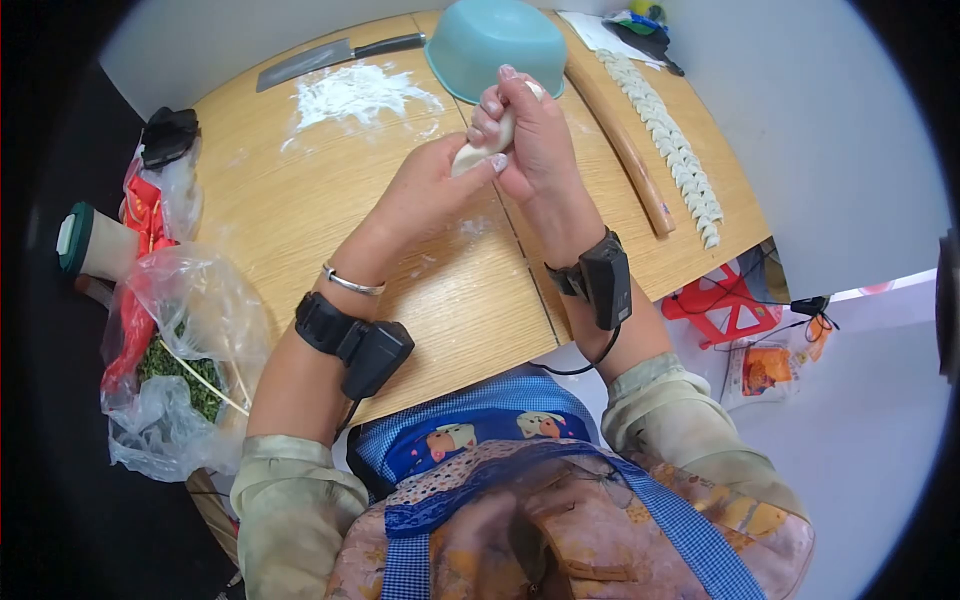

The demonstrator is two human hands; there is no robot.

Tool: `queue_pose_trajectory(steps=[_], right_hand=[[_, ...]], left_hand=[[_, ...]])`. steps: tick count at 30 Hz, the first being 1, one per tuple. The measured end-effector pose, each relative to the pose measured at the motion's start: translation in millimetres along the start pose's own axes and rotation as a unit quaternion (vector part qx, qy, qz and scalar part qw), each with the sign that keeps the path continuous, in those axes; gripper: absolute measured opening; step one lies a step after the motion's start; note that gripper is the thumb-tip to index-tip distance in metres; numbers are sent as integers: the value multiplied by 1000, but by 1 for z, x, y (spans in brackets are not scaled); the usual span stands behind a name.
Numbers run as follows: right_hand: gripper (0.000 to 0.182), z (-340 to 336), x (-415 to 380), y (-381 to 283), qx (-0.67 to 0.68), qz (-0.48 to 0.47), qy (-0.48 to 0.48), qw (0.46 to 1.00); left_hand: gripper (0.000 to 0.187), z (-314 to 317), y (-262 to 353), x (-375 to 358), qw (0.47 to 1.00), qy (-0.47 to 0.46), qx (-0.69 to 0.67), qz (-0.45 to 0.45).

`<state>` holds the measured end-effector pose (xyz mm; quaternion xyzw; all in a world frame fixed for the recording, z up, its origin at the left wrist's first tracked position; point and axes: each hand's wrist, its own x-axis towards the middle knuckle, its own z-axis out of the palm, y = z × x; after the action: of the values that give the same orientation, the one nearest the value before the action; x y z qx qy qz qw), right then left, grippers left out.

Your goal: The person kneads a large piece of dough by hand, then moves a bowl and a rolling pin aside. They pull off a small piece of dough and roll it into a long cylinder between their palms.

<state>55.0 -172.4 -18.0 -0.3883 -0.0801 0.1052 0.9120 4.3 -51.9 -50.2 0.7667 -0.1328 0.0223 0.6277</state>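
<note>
Between my hands, above the middle of the wooden table, is a pale, elongated piece of dough (pixel 478 154). My left hand (pixel 435 185) grips its lower left end, thumb stretched along it. Curled fingers of my right hand (pixel 530 130) wrap round the upper part, and a bit of dough shows at the top of that fist. Just behind my hands stands a light blue bowl (pixel 495 45). White flour (pixel 360 95) is spread on the table to the left of the bowl.
A cleaver (pixel 305 65) lies at the back left. To the right are a rolling pin (pixel 620 145) and a long row of small dough pieces (pixel 670 145). Plastic bags with greens (pixel 180 375) hang by the left edge. A red stool (pixel 725 305) stands below right.
</note>
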Motion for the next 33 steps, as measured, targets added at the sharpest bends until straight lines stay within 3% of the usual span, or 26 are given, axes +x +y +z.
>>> queue_pose_trajectory(steps=[1, 4, 11, 13, 14, 16, 19, 23, 29, 31, 32, 33], right_hand=[[23, -4, 0, 0, -2, -3, -45, 999], [30, -10, 0, -3, 30, 9, -28, 999], [35, -25, 12, -10, 97, 16, -40, 994], [33, -22, 14, -8, 95, 55, -94, 990], [33, -21, 14, -4, 94, 56, -95, 989], [28, -3, 5, 2, 4, 10, 7, 1000], [25, 4, -4, 6, -57, -33, -14, 998], [32, 3, -10, 0, -61, -33, -41, 997], [34, 0, -8, -3, -8, -26, -48, 998], [34, -1, -5, 1, 4, -32, -27, 999], [34, -4, -4, 0, 5, -31, -28, 999], [32, -8, -1, -2, 26, -24, -48, 998]], left_hand=[[34, -1, 0, 0, 1000, -10, 15, 20], [38, -1, 1, 0, 998, -59, 34, 10], [41, 2, 5, -2, 993, -56, 96, 31], [33, 1, 8, -5, 993, -79, -13, -86], [33, 3, 7, -5, 993, -78, -14, -86], [27, 9, -1, -5, 1000, -9, -18, 11], [25, 12, -6, -3, 996, 24, 55, 61], [24, 6, -5, -5, 996, -11, 83, 20], [24, 7, -3, -4, 994, -26, 98, 36], [17, 7, -2, -6, 997, -28, 32, 69], [17, 4, -2, -6, 997, -27, 33, 68], [16, 1, 2, -5, 996, -67, -47, -26]])
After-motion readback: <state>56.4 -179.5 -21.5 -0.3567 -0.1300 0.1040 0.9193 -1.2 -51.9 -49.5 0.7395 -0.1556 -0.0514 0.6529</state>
